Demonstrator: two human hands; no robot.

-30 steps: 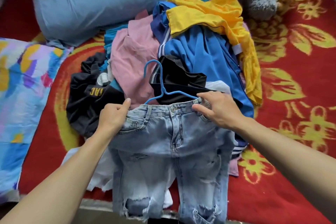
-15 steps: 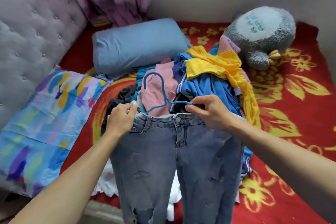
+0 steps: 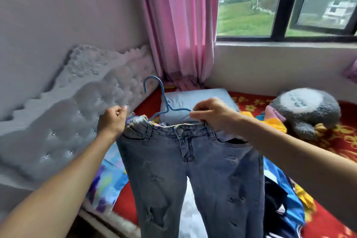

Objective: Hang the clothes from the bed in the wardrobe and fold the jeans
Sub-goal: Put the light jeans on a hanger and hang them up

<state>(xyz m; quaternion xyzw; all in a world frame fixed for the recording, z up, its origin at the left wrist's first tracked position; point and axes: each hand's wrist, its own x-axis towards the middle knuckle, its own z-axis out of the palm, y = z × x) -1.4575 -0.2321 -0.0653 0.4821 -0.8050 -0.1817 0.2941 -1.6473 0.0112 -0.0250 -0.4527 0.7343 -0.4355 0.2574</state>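
Counts: I see one pair of faded blue ripped denim jeans [image 3: 183,170], one thin blue wire hanger [image 3: 166,102] and two hands.
Left hand: my left hand [image 3: 112,121] is clenched on the waistband's left corner, with the forearm stretched forward.
Right hand: my right hand [image 3: 214,116] pinches the waistband's right side, and the hanger's arm runs into its fingers.
Jeans: held up in the air over the bed, legs hanging down; the hanger's hook rises behind the waistband.
Around: one pale blue pillow [image 3: 193,100] lies beyond the jeans, one grey plush toy [image 3: 305,112] far right, a grey tufted headboard [image 3: 77,112] on the left and a pink curtain [image 3: 179,25] at the far side.
In the way: my right forearm and the jeans hide part of the heap of mixed clothes [image 3: 280,189] on the right.

Jeans [image 3: 164,170] and hanger [image 3: 181,109] now higher
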